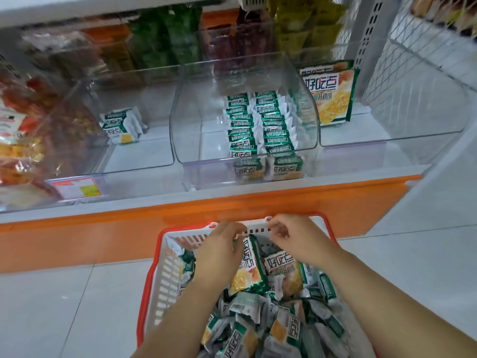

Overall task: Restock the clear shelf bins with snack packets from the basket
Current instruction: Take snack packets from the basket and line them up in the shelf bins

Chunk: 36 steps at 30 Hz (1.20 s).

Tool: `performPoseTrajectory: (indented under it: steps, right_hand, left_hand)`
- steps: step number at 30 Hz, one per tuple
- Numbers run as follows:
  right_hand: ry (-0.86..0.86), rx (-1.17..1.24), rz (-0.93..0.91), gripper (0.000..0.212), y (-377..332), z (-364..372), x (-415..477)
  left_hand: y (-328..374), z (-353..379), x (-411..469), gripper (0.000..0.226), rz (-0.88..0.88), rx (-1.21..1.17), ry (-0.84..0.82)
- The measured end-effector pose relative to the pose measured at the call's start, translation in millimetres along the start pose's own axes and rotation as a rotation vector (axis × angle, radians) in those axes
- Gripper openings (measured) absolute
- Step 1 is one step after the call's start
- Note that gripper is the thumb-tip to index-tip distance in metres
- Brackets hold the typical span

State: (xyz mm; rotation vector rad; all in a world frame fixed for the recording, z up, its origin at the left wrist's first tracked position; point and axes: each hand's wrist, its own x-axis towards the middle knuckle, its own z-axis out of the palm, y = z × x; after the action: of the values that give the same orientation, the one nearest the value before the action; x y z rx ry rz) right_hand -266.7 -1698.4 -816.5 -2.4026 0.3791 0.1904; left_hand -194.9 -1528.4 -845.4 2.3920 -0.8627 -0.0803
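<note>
The left hand (pixel 219 251) is gripping a green 好吃点 packet (pixel 249 271) over the basket (pixel 165 277). The right hand (pixel 291 236) is curling nearby; its hold is unclear.

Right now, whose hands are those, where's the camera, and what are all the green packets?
There is no machine here. The camera sits on a person's head and looks down, so you see their own two arms. The left grip is simply their left hand. It seems to hold a big snack packet standing in the red basket, which is full of loose little packets. The right grip curls beside it, and I can't tell whether it pinches anything. Up on the shelf, the middle clear bin has two neat rows of small packets.
</note>
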Motion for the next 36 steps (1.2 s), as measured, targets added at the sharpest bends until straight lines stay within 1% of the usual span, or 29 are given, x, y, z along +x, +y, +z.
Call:
performPoseTrajectory:
  steps: [3,5,7,10,12,15,17,19,20,21,22,23,25,26,28,30,34,36]
  right_hand:
    - [-0.280,-0.085,0.131,0.036,14,27,0]
    - [-0.388,-0.142,0.179,0.040,19,38,-1]
    - [-0.461,-0.169,0.193,0.041,20,46,-1]
    - [-0.510,-0.165,0.178,0.037,20,55,3]
    - [-0.515,-0.169,0.165,0.041,17,57,6]
    - [-0.479,-0.144,0.135,0.051,9,53,11]
    - [-0.446,-0.145,0.106,0.051,4,47,13]
    - [-0.421,-0.125,0.090,0.050,2,41,14]
    - [-0.413,-0.119,0.083,0.050,2,38,14]
    - [-0.411,-0.118,0.080,0.050,2,35,13]
    - [-0.411,-0.123,0.079,0.051,2,31,13]
    - [-0.409,-0.127,0.076,0.052,2,27,13]
    - [-0.395,-0.130,0.055,0.053,2,19,13]
    - [-0.388,-0.126,0.048,0.053,1,14,14]
    - [-0.369,-0.099,0.042,0.052,-1,5,12]
    - [-0.334,-0.050,0.046,0.051,-3,-2,11]
    - [-0.184,0.032,0.061,0.056,-8,-19,6]
    - [-0.101,0.115,0.058,0.059,-14,-27,2]
  left_hand:
    - [-26,15,-7,0.034,-0.164,0.119,-0.296]
    - [-39,26,-13,0.039,-0.247,0.141,-0.435]
    - [-48,36,-17,0.045,-0.305,0.119,-0.535]
    - [-51,46,-15,0.055,-0.330,0.113,-0.580]
    - [-51,52,-13,0.061,-0.320,0.097,-0.582]
    - [-46,61,-6,0.054,-0.243,0.128,-0.673]
    - [-43,65,-4,0.045,-0.304,0.136,-0.707]
    - [-41,72,-3,0.033,-0.410,0.067,-0.681]
    - [-44,77,-2,0.030,-0.432,0.035,-0.648]
    - [-46,76,-1,0.028,-0.476,0.002,-0.596]
    - [-48,73,-2,0.025,-0.465,0.003,-0.540]
    - [-50,68,-1,0.022,-0.495,-0.003,-0.476]
    - [-55,60,0,0.022,-0.569,-0.072,-0.366]
    - [-57,55,1,0.024,-0.579,-0.123,-0.337]
    - [-51,41,7,0.026,-0.547,-0.229,-0.332]
    - [-40,24,16,0.027,-0.507,-0.364,-0.380]
    - [-9,-13,27,0.027,-0.439,-0.626,-0.400]
    - [10,-30,27,0.034,-0.382,-0.709,-0.411]
